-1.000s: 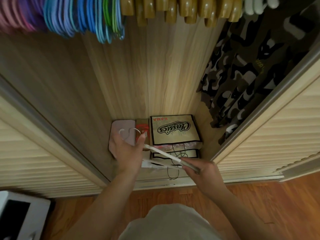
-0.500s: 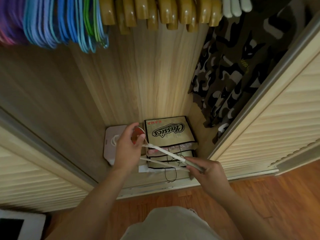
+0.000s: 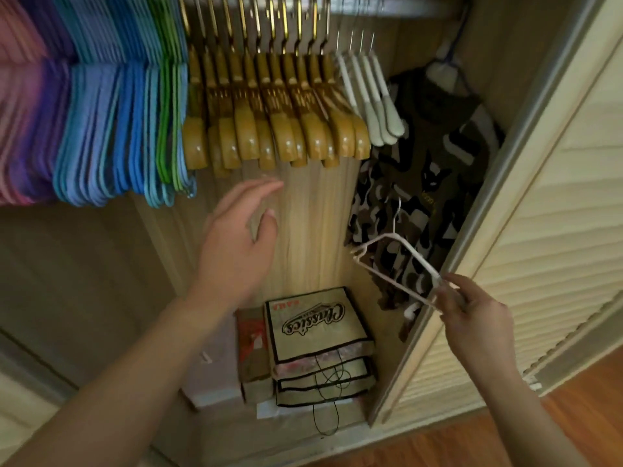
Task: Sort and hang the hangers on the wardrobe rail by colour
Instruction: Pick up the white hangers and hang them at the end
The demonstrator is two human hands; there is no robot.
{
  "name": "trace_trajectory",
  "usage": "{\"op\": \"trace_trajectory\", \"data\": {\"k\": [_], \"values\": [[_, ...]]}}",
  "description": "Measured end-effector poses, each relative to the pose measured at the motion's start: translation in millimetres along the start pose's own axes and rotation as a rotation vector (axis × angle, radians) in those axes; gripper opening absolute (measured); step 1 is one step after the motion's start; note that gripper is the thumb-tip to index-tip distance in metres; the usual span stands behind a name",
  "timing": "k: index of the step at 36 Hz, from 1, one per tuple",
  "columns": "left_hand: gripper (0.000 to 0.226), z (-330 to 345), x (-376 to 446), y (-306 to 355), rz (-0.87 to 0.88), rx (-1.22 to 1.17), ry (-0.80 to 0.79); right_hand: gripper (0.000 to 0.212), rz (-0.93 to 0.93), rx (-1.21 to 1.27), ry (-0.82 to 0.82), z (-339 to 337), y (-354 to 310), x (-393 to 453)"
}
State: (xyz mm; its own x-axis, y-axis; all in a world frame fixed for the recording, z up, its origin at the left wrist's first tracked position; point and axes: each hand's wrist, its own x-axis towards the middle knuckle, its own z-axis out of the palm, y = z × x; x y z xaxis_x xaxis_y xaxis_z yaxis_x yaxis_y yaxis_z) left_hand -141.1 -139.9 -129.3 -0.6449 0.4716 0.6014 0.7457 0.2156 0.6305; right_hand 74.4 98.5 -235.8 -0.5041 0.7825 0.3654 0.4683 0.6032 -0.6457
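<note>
My right hand (image 3: 472, 315) pinches one end of a thin white hanger (image 3: 397, 264), which tilts up to the left with its metal hook in front of the camouflage garment. My left hand (image 3: 236, 247) is raised with fingers spread and holds nothing, just below the wooden hangers (image 3: 276, 129). On the rail (image 3: 387, 3) hang, from left to right, pink hangers (image 3: 17, 129), purple and blue hangers (image 3: 101, 129), a few green hangers (image 3: 167, 123), the wooden ones, and several white hangers (image 3: 374, 96).
A camouflage garment (image 3: 421, 197) hangs at the right end of the rail. Flat "Classics" bags (image 3: 317, 335) and boxes lie stacked on the wardrobe floor. A louvred sliding door (image 3: 556, 230) stands at the right, close to my right hand. Wooden flooring shows at the bottom right.
My left hand let go of the hanger's hook and rose toward the wooden hangers. My right hand lifted the white hanger up and to the right. The view tilted up to the rail.
</note>
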Motion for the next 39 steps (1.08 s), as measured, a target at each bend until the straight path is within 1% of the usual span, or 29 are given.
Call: {"op": "trace_trajectory", "data": {"k": [2, 5, 11, 14, 18, 22, 25, 28, 35, 39], "values": [[0.037, -12, 21, 10, 0.104, 0.093, 0.023, 0.024, -0.042, 0.014, 0.086, -16, -17, 23], [0.036, -26, 45, 16, 0.161, 0.241, -0.015, 0.027, -0.078, 0.006, 0.173, -36, -43, 59], [0.037, -47, 78, 19, 0.164, 0.386, -0.018, 0.032, -0.190, 0.095, 0.276, -66, -109, 137], [0.039, -52, 82, 20, 0.153, 0.452, -0.030, 0.033, -0.218, 0.071, 0.305, -69, -139, 175], [0.043, -54, 77, 18, 0.129, 0.479, -0.049, 0.035, -0.162, 0.116, 0.246, -65, -166, 210], [0.045, -57, 71, 15, 0.129, 0.483, -0.033, 0.034, -0.189, 0.153, 0.210, -55, -178, 232], [0.045, -60, 66, 12, 0.151, 0.488, -0.022, 0.034, -0.192, 0.106, 0.149, -47, -182, 244], [0.045, -64, 64, 9, 0.139, 0.501, -0.016, 0.035, -0.185, 0.093, 0.082, -41, -181, 247], [0.044, -67, 62, 2, 0.125, 0.507, -0.002, 0.037, -0.197, 0.123, 0.052, -34, -176, 239], [0.044, -64, 61, 6, 0.114, 0.504, -0.003, 0.038, -0.199, 0.105, 0.004, -34, -175, 236]]}}
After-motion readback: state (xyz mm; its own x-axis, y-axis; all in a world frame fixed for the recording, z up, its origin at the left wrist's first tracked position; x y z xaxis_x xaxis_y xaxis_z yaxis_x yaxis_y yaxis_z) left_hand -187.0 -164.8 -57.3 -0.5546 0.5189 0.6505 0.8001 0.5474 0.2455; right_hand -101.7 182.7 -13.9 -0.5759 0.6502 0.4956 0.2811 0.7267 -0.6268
